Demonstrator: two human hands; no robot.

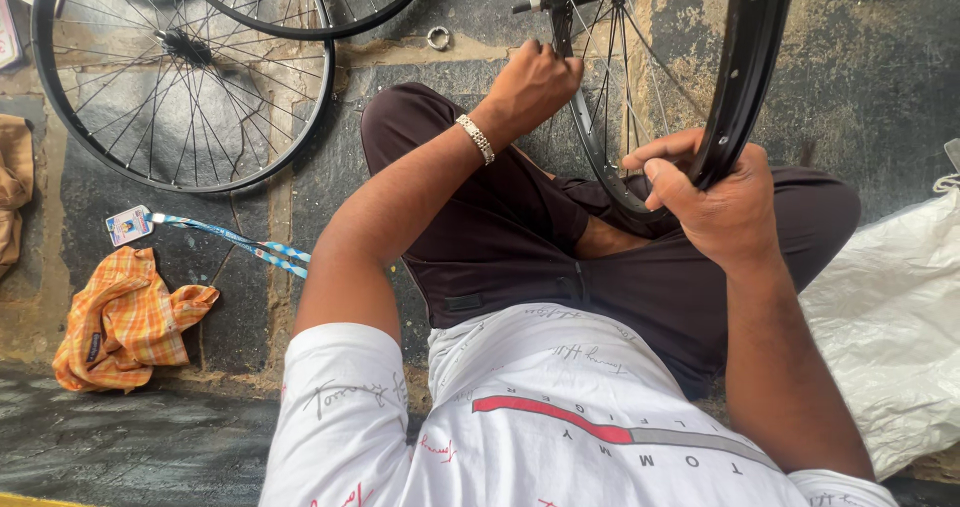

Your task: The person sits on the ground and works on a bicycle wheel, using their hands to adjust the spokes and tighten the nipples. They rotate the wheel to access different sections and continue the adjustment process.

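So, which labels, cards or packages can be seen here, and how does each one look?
Small rectangular badge card, pale with blue and yellow patches, on the stone floor left of the person, on a blue patterned lanyard.
Flat printed paper item, pink and white, cut off at the upper left edge.
No screens or signs.

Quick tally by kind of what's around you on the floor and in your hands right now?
Bicycle wheels: 3: one held by left hand and right hand at, two lying at and
Orange checked cloth: 1
Lanyard with card: 1
Metal ring: 1
White sack: 1
Total: 7
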